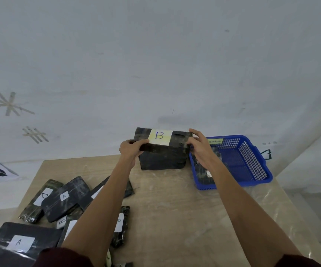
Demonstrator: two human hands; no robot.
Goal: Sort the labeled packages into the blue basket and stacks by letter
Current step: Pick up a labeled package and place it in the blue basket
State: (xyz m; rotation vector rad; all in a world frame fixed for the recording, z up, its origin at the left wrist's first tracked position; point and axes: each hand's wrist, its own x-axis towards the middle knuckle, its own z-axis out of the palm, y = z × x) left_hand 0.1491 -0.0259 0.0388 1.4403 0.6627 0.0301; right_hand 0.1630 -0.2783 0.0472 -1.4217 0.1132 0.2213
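A left hand and a right hand grip opposite ends of a black plastic-wrapped package labelled B, held atop a stack of black packages on the pale wooden worktop, just beside a blue mesh plastic basket.

Hands counted: two, left hand and right hand. One B package is gripped between the fingers of both. The stack directly under the fingers is not resolved into layers. One blue basket is recorded just right of the right fingers, with at least one basket package in it. Seven loose packages are tallied well below the left fingers: two A, two B, one D, two unread.
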